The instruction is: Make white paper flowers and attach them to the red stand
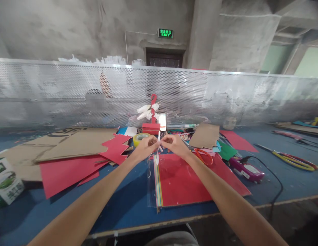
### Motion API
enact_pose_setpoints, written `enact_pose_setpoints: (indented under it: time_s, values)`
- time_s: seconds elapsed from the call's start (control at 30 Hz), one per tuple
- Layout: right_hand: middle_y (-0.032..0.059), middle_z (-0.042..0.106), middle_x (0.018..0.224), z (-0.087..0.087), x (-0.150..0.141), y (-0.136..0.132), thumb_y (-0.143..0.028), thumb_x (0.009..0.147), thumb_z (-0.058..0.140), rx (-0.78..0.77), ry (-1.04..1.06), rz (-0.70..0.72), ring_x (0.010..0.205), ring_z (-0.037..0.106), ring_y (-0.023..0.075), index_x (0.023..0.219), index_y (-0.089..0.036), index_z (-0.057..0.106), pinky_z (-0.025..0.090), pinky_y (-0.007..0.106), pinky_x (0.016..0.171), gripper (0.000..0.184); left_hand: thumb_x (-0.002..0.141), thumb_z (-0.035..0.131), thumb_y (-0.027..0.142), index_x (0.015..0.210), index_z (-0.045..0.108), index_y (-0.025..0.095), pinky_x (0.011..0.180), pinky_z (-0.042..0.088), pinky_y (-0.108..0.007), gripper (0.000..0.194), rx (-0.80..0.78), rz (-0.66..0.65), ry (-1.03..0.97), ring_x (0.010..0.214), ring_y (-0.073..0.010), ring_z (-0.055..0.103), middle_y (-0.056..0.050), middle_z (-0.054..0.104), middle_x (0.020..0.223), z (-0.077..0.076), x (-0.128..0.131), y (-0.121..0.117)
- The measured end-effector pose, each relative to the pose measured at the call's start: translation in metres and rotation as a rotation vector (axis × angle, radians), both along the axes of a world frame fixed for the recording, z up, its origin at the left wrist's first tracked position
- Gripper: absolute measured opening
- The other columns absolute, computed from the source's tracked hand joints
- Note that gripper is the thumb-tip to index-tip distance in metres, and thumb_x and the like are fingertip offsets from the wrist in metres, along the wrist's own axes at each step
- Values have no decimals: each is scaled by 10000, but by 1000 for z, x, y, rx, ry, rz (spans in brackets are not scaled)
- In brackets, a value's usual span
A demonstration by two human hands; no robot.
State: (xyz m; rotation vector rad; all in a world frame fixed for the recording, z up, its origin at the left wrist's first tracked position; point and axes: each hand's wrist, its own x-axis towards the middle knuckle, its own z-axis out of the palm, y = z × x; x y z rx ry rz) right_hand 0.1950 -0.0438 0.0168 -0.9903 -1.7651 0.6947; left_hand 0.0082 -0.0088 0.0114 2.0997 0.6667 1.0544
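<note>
Blue worktop (123, 208), centre of frame: left hand (145, 147) and right hand (176, 145) pinch tight on a slim white piece (159, 136) between them, gripped part hidden.

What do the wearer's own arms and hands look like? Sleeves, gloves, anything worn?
Left forearm and right forearm are bare, no sleeves in view. Left hand and right hand are ungloved. No watch or bracelet visible; rings too small to tell.
</note>
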Motion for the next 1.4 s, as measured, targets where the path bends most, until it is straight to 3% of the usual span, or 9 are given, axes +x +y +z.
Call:
enact_pose_setpoints:
  time_s: [0.3, 0.53, 0.73, 0.87, 1.0, 1.13, 1.4]
  values:
    - [-22, 598, 571, 4, -1, -2, -324, 784, 597, -53, 57, -49, 455, 497, 91, 751, -179, 595, 403, 192, 439, 148, 831, 616, 438, 758, 492, 172, 607, 492, -251, 303, -71, 94, -84, 631, -131, 612, 11, 589, 679, -6, 0, 12]
    - [-15, 594, 606, 1, -2, -1, -326, 792, 600, -36, 42, -4, 484, 523, 98, 795, -165, 615, 422, 197, 447, 161, 793, 676, 389, 925, 545, 175, 674, 524, -276, 283, -200, 39, -141, 695, -150, 651, -13, 660, 747, -3, 1, 6]
    - [-17, 593, 626, -3, -1, 3, -327, 788, 610, -9, 13, 24, 488, 523, 98, 815, -169, 634, 414, 202, 452, 163, 752, 727, 401, 972, 624, 155, 689, 506, -262, 346, -174, 3, -122, 738, -155, 646, -53, 690, 838, -6, 0, 8]
    - [-28, 581, 590, 0, -1, -1, -329, 801, 581, -35, 34, 2, 478, 513, 97, 787, -178, 598, 417, 198, 446, 152, 765, 696, 428, 893, 639, 147, 661, 494, -258, 313, -171, 26, -82, 692, -147, 616, -39, 664, 789, -8, -2, 13]
    - [-21, 591, 603, 3, -2, -3, -307, 794, 561, -72, 85, -23, 507, 524, 104, 759, -185, 550, 430, 193, 443, 128, 773, 650, 427, 716, 563, 163, 577, 462, -239, 284, -144, 125, -39, 593, -132, 565, 14, 569, 638, -10, -4, 19]
    - [-19, 584, 610, -1, -1, 2, -299, 796, 551, -68, 68, -14, 505, 524, 104, 767, -188, 541, 427, 192, 436, 115, 760, 626, 378, 704, 468, 187, 558, 456, -242, 254, -167, 162, -82, 576, -134, 569, 36, 538, 617, -11, -3, 20]
    - [-2, 613, 767, -6, -6, 0, -397, 790, 647, -7, -30, 75, 641, 579, 122, 850, -192, 541, 450, 229, 566, 239, 750, 597, 258, 747, 505, 169, 535, 413, -235, 128, 16, 220, 51, 578, -135, 556, 8, 587, 643, -4, 1, 8]
